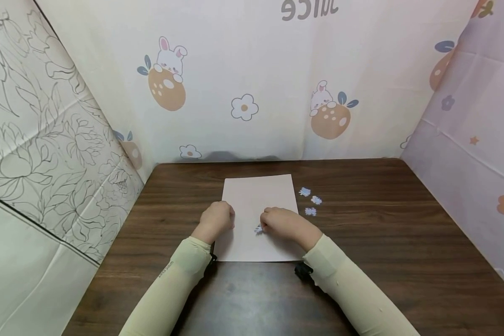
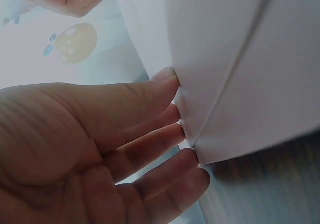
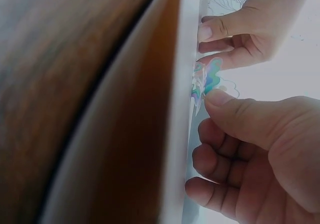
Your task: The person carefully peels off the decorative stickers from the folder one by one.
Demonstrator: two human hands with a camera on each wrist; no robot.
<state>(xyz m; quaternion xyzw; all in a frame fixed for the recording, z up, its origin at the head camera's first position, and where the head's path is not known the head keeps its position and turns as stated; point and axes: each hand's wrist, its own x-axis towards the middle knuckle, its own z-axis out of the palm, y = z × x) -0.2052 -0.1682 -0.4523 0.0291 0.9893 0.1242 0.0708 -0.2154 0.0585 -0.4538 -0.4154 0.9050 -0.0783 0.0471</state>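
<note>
A white square sheet [image 1: 252, 191] lies on the wooden table, with both hands over it. My right hand [image 1: 283, 221] pinches a small iridescent butterfly-shaped piece [image 3: 213, 76] between thumb and forefinger; its other fingers are bent near the sheet. Part of the piece shows beside those fingers in the head view, low on the sheet's middle. Toward the sheet's left side, my left hand [image 1: 216, 218] rests its fingertips on the white surface, thumb apart from the fingers, as the left wrist view [image 2: 150, 98] shows.
Three small pale-blue pieces, the upper one [image 1: 304, 192], the middle one [image 1: 316, 200] and the lower one [image 1: 311, 211], lie on the dark wooden table [image 1: 374, 224] right of the sheet. Printed cloth [image 1: 243, 56] hangs behind the table.
</note>
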